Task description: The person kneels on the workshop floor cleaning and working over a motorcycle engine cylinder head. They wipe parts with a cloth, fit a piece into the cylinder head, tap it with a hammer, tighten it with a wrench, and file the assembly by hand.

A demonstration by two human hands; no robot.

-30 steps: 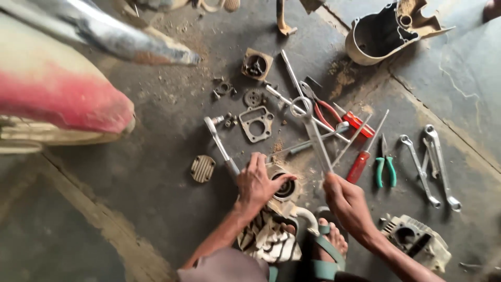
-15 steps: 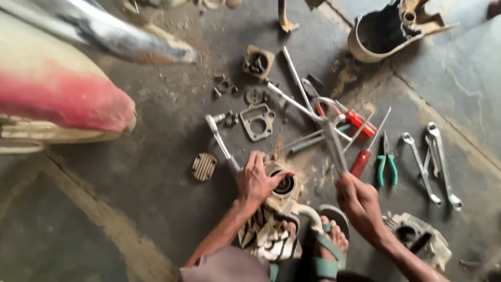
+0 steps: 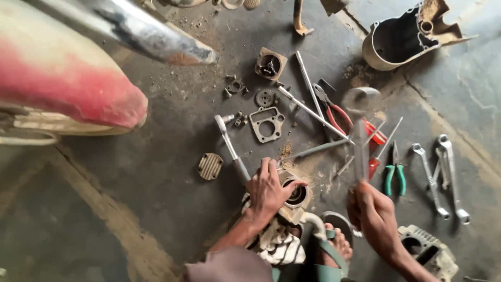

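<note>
My left hand [image 3: 269,190] grips a dirty round engine part [image 3: 296,196] that rests on the floor over a striped cloth [image 3: 279,245]. My right hand [image 3: 373,214] holds a long ring spanner [image 3: 360,133] upright; its ring end is blurred above the red-handled tools. A ratchet handle [image 3: 232,149] lies just left of my left hand. My sandalled foot [image 3: 334,245] sits between my two arms.
A square gasket plate [image 3: 267,123], small gears and bolts, a finned round cover [image 3: 210,166], red-handled pliers [image 3: 334,112], a red screwdriver, green pliers [image 3: 395,175], spanners [image 3: 443,169], an engine cylinder [image 3: 428,250] and a big casing [image 3: 404,34] lie on the concrete floor. A red motorcycle fender [image 3: 68,89] fills the upper left.
My right hand has swung the spanner to the right and upright. The left hand stays on the engine part.
</note>
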